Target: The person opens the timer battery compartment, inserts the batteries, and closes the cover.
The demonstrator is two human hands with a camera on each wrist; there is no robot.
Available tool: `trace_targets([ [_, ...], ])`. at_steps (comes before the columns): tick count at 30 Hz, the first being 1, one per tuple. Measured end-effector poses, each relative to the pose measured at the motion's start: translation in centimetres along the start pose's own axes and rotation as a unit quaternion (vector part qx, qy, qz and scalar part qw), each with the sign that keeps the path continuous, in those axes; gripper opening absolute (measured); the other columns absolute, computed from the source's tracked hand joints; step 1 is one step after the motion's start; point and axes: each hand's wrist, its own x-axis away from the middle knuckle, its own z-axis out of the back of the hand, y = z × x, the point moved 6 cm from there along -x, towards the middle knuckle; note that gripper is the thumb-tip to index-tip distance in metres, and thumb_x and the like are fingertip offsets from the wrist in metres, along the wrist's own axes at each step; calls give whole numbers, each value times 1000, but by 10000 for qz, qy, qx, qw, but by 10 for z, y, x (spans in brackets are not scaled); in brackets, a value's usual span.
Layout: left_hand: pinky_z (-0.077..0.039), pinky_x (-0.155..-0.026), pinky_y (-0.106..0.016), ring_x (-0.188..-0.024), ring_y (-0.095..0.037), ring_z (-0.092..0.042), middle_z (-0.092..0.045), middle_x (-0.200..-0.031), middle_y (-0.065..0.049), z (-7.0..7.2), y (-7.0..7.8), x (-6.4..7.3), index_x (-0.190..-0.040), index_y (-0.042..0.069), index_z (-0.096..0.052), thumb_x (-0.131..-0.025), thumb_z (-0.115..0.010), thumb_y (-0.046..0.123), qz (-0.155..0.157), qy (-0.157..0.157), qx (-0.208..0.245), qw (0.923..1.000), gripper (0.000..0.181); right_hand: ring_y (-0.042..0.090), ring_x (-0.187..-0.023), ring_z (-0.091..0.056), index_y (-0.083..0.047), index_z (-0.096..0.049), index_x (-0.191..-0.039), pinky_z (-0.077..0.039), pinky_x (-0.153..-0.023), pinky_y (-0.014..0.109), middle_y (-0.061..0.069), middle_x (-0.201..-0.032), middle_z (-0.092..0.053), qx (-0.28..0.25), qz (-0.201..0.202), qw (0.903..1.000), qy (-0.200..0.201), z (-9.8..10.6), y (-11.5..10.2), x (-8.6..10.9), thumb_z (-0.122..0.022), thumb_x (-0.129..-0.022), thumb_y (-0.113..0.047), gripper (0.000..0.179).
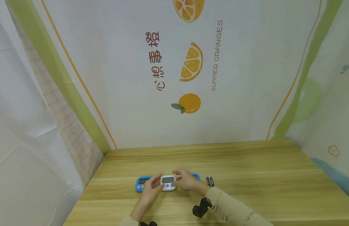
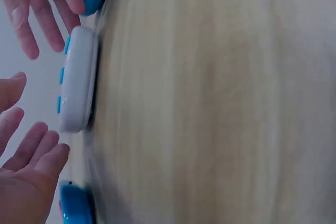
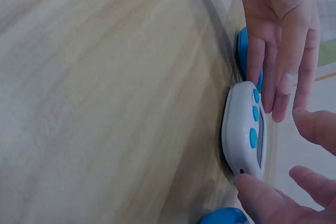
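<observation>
A white kitchen timer (image 1: 168,183) with blue buttons lies on the wooden table, and its grey screen shows no digits in the head view. My left hand (image 1: 151,190) is at its left side, fingers spread and loosely bent; the left wrist view shows a gap between those fingers (image 2: 55,158) and the timer's end. On the other side is my right hand (image 1: 187,180), thumb and fingers parted. One of its fingertips (image 3: 247,182) is right at the timer's end in the right wrist view. Neither hand grips the timer.
Left of my left hand lies a blue timer (image 1: 140,184) with digits on its screen. Another blue timer (image 1: 196,176) is partly hidden behind my right hand. Two black batteries (image 1: 210,181) lie farther right. A printed white cloth (image 1: 233,119) hangs at the table's back edge.
</observation>
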Motion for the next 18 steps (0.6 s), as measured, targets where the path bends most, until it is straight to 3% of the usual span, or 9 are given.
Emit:
trace_targets([
  [5,-37,-94,-46,-116,-44,-37,-38,-125,-34,-8,-5,-1,-123,-14,-39,-78,-61,-5,-11,66,-94,9999,51,41,-107,-47,12,-40,-123,-47,-83,42,30,-124,-41,-149,-77,9997,-152,-8,3,2,-67,-77,-4,56],
  [12,-40,-91,-43,-112,-44,-42,-40,-121,-36,-11,-8,1,-121,-19,-37,-74,-60,-12,-9,275,-192,9994,53,35,-102,-52,15,-36,-124,-51,-75,30,28,-116,-48,-290,1,9995,-145,-14,6,2,-66,-78,-4,58],
  [18,-42,-91,-41,-112,-43,-42,-41,-121,-35,-8,-8,2,-121,-18,-39,-76,-61,-10,46,311,-36,9995,51,34,-100,-54,15,-35,-126,-51,-75,34,30,-113,-51,-740,-191,9970,-70,-13,4,3,-63,-80,-1,56],
])
